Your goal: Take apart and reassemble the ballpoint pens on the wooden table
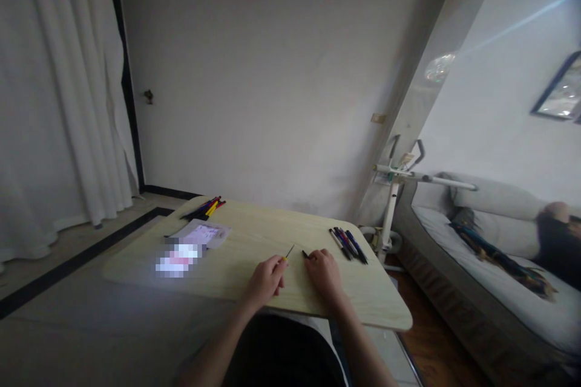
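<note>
My left hand (267,278) is closed in a pinch over the near middle of the table. From its fingertips a thin dark stick with a yellow part (290,250), perhaps a pen refill, points up and to the right. Just to the right, my right hand (325,272) rests low on the tabletop with its fingers curled. A short black pen end (305,254) sticks out from under those fingers, and the rest is hidden. Right of that hand, several pens (348,245) lie side by side.
The pale wooden table (263,224) has rounded corners. At its far left lie several dark and yellow pens (209,208), near a paper sheet (220,236) and a lit, blurred-out screen (179,260). A white exercise frame (391,205) and a sofa (499,290) with a person stand right.
</note>
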Tool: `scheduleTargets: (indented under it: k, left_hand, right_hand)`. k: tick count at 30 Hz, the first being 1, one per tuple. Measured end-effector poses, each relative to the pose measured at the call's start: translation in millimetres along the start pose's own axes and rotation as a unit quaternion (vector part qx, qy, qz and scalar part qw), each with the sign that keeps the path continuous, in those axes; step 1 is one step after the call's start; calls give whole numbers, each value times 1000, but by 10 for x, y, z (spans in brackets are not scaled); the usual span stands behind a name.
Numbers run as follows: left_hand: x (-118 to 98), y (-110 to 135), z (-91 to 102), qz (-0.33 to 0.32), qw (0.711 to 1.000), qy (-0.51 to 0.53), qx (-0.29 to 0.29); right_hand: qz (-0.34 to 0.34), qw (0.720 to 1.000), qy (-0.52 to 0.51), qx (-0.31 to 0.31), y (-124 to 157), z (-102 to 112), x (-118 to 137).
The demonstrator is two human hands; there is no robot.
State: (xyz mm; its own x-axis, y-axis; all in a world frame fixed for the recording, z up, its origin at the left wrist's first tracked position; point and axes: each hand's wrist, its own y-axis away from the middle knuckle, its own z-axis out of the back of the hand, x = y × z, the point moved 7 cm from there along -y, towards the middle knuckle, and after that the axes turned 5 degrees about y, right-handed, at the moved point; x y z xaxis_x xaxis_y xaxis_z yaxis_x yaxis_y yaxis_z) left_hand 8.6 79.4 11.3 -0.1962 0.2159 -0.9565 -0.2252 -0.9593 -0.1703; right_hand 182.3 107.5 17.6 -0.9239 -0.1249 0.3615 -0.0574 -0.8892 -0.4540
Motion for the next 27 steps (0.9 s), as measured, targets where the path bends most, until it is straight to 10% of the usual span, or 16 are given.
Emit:
scheduleTargets:
  k: [6,13,21,27]
  left_hand:
    - [-21,8,-5,-16,1000,-16,-1]
    - [-46,29,-9,-16,999,-29,-1]
    - [-184,34,-10,-43,995,-86,-2]
    - [-193,32,-54,-51,993,-108,14]
  right_hand:
    - [-65,970,-233,15,9,39,-97]
    - [-192,794,-577,13,88,-149,-184]
    - [-240,658,-714,-18,139,-208,-194]
    - [-234,619,-749,-28,169,-277,-152]
